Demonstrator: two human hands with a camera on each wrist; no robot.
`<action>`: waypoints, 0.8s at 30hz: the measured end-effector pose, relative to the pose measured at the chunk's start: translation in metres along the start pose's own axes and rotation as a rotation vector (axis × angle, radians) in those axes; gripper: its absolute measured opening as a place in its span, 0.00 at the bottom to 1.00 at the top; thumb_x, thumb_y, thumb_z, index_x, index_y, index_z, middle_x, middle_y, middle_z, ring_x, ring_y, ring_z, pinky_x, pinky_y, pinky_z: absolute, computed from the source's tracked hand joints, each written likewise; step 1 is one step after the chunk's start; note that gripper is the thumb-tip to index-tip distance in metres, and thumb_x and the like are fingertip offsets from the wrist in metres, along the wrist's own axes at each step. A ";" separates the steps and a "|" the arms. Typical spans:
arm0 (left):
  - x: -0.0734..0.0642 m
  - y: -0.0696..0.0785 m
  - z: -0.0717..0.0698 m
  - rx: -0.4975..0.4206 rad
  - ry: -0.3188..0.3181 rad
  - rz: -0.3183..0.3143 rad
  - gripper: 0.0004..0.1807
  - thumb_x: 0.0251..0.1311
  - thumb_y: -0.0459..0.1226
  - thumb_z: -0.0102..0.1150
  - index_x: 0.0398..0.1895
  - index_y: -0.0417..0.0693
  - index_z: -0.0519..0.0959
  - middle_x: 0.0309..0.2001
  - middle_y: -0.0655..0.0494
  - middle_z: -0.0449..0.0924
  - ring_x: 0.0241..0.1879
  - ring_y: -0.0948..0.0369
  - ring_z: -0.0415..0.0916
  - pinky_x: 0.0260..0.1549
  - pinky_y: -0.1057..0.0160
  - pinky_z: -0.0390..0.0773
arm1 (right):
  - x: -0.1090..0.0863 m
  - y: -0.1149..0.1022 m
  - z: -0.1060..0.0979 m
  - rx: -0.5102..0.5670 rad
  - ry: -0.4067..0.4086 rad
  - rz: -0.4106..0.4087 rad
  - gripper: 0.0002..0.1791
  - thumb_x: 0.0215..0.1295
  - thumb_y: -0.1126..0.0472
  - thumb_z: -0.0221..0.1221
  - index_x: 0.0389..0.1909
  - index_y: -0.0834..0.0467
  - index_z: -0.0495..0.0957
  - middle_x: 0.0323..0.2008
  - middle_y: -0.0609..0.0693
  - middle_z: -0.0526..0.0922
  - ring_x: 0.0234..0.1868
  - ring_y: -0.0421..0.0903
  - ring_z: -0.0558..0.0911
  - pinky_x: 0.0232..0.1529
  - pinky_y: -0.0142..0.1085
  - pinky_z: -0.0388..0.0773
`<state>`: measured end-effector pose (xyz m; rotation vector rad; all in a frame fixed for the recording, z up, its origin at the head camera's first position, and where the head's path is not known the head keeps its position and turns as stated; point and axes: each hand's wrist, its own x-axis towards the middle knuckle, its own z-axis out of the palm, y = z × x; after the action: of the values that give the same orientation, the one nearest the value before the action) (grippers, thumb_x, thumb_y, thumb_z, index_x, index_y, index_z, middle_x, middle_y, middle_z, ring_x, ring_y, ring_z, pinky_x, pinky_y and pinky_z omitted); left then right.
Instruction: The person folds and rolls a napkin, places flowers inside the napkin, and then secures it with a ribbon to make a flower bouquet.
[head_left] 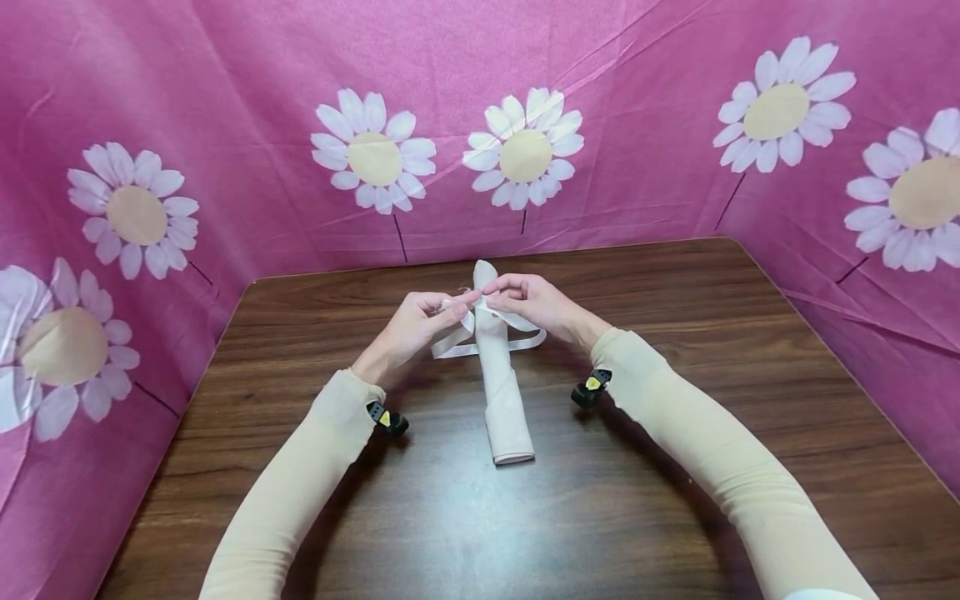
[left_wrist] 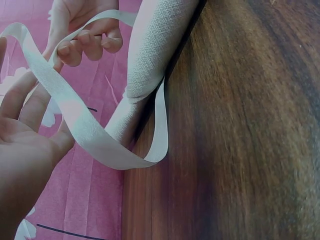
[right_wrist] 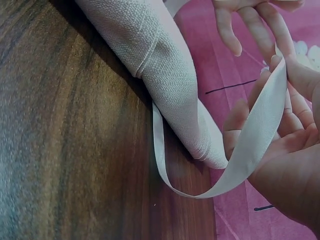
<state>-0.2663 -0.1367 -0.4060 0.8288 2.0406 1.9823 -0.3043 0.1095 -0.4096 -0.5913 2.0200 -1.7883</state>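
Note:
A long off-white roll of cloth (head_left: 495, 358) lies lengthwise on the table. A pale ribbon (left_wrist: 107, 147) passes under the roll and loops up on both sides. Left of the roll's far part, my left hand (head_left: 418, 323) pinches the ribbon between thumb and fingers. Opposite it, my right hand (head_left: 534, 300) pinches the ribbon too; in the right wrist view the ribbon (right_wrist: 260, 125) rises to that hand's fingertips. The two hands' fingertips nearly meet above the roll. Whether they touch each other is too small to tell.
Dark wood-grain table (head_left: 315, 367) under the roll. A pink curtain (head_left: 442, 50) printed with daisies stands behind the table and along both sides. A small black wrist device (head_left: 387, 418) sits on the left sleeve, and another black device (head_left: 591, 389) on the right.

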 end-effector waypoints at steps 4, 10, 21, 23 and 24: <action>-0.001 0.000 0.000 0.009 0.022 -0.012 0.08 0.72 0.35 0.60 0.41 0.42 0.87 0.60 0.46 0.79 0.66 0.54 0.73 0.66 0.58 0.68 | 0.000 -0.001 0.000 0.009 -0.011 0.002 0.14 0.72 0.63 0.62 0.55 0.63 0.78 0.48 0.70 0.82 0.40 0.40 0.82 0.44 0.31 0.77; -0.003 0.000 0.000 -0.023 0.056 -0.073 0.13 0.72 0.38 0.60 0.42 0.33 0.85 0.59 0.47 0.81 0.65 0.55 0.74 0.62 0.58 0.72 | -0.001 0.001 -0.002 -0.018 -0.040 0.006 0.17 0.72 0.64 0.61 0.58 0.65 0.78 0.54 0.71 0.80 0.45 0.41 0.83 0.50 0.33 0.78; -0.008 0.000 0.000 -0.095 0.077 -0.120 0.13 0.69 0.42 0.64 0.34 0.41 0.86 0.60 0.46 0.80 0.65 0.56 0.73 0.63 0.56 0.71 | -0.009 0.001 -0.014 -0.081 -0.068 0.051 0.18 0.71 0.62 0.63 0.58 0.65 0.81 0.50 0.53 0.86 0.49 0.42 0.81 0.53 0.34 0.77; -0.008 -0.001 0.000 -0.101 0.065 -0.115 0.14 0.69 0.42 0.64 0.35 0.39 0.86 0.62 0.43 0.78 0.66 0.56 0.72 0.64 0.55 0.70 | -0.009 0.002 -0.014 -0.083 -0.072 0.047 0.18 0.71 0.62 0.63 0.57 0.64 0.81 0.49 0.52 0.86 0.50 0.42 0.81 0.53 0.34 0.77; -0.008 -0.001 0.001 -0.096 0.060 -0.112 0.14 0.69 0.42 0.64 0.37 0.37 0.86 0.63 0.41 0.77 0.66 0.57 0.72 0.65 0.56 0.69 | -0.009 0.002 -0.014 -0.084 -0.072 0.047 0.18 0.70 0.62 0.63 0.57 0.64 0.81 0.49 0.52 0.86 0.49 0.42 0.81 0.53 0.34 0.77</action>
<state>-0.2597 -0.1402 -0.4087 0.6292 1.9589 2.0479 -0.3045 0.1261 -0.4095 -0.6191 2.0515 -1.6389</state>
